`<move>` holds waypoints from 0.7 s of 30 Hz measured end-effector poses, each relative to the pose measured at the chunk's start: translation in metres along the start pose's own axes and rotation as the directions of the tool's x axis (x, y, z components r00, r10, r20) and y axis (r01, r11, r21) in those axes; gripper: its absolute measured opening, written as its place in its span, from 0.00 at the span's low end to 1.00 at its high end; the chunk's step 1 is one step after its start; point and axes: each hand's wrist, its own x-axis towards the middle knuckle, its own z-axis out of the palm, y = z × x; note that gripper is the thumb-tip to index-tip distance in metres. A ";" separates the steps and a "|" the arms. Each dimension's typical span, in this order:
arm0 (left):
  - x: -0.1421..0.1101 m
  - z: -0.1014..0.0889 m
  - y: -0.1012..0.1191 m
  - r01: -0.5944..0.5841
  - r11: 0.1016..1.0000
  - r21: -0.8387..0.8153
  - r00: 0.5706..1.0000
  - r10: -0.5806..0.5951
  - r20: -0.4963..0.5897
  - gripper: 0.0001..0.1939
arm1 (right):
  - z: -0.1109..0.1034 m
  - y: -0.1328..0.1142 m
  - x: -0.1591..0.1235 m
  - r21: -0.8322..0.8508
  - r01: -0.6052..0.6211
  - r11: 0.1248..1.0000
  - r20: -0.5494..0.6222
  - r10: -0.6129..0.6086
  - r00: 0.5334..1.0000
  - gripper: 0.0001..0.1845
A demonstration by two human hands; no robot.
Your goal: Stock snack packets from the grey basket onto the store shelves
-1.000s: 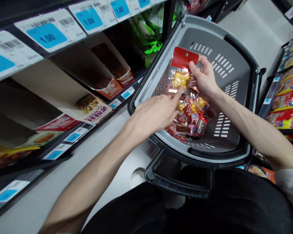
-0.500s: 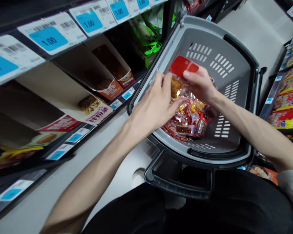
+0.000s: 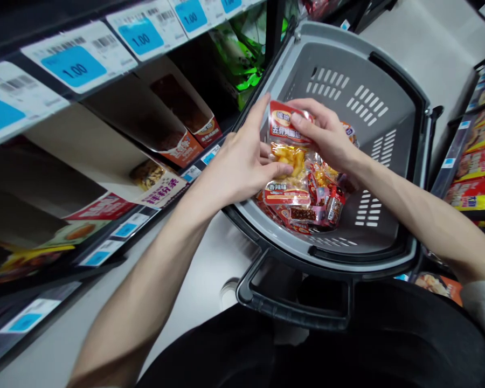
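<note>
Just changed: the red-and-clear snack packet [image 3: 289, 153] now has its lettered front facing the camera: printing on the red header, "香辣味" near the bottom edge, yellow pieces behind the clear window. Judgement: work in hand is at a turning-over stage, packet being handled, not let go of.

Right hand [image 3: 325, 124]: holding the packet by its header, thumb on the front, other fingers tucked behind. Left hand [image 3: 242, 156]: thumb lies over the window, index straight up by the packet's left edge, wide gap between them; cannot tell if it pinches or just steadies.

Packet sits between both hands' fingers, above the grey shopping basket [image 3: 359, 62]. Pile of small snack packets [image 3: 327, 188] just below the fingers; black handle [image 3: 295, 312] further below them, nearer the person. Purple-lettered display box [image 3: 165, 188] left of the left fingers.

Vs half a second ago: header was plain red, packet tilted, left fingers bunched over it. A second ago: left index pointing onto the window. Right thumb stays on the header; pile looks unchanged.
</note>
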 end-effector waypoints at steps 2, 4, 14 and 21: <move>-0.002 0.001 0.002 0.035 0.993 -0.109 0.997 -0.042 -0.061 0.49 | -0.002 -0.001 0.000 0.004 0.024 1.000 0.023 -0.024 0.999 0.34; -0.005 0.002 0.004 0.034 0.989 -0.147 0.995 -0.047 -0.086 0.51 | -0.003 -0.002 0.001 0.007 0.053 0.999 0.007 -0.053 0.999 0.34; -0.005 0.000 0.010 -0.047 0.998 -0.029 0.996 0.045 -0.078 0.46 | -0.005 0.003 -0.001 0.001 0.055 0.999 -0.043 -0.055 0.998 0.37; -0.005 0.006 0.005 -0.025 0.996 0.087 0.998 0.030 -0.058 0.51 | -0.005 0.001 0.002 0.032 0.075 0.997 -0.028 -0.074 0.997 0.34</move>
